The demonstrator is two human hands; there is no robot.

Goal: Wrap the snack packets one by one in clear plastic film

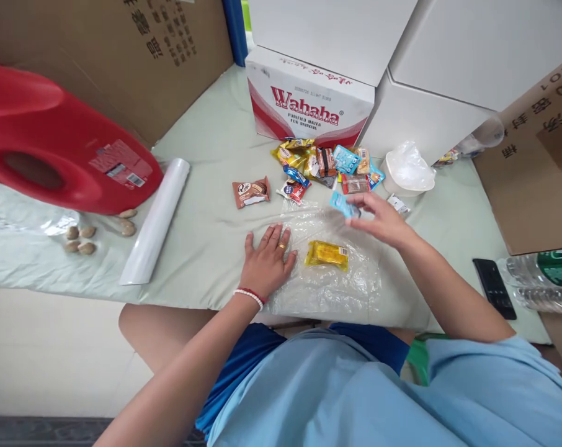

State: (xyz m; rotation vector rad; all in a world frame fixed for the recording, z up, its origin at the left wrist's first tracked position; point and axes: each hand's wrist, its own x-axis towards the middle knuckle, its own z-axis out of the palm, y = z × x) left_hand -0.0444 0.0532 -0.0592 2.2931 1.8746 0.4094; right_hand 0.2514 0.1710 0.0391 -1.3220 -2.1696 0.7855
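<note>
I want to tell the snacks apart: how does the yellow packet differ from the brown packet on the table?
The yellow packet lies on the clear plastic sheet, between the hands; the brown packet lies on the bare green cover, apart from the sheet. The yellow packet is plain and long; the brown packet looks squarer, with a white label. The left hand rests nearer the yellow packet. Both are sealed, flat and untouched.

Person's wearing a light blue short-sleeved top (355,397), loose and a bit crumpled over the belly, with darker blue shorts (244,366) showing underneath. Both forearms are bare. On the left hand (267,264) there's a gold ring (281,246) on one of the fingers, and the left wrist has a white beaded bracelet (249,297) with a thin red string right beside it. Right hand (378,218) has nothing on it.
</note>
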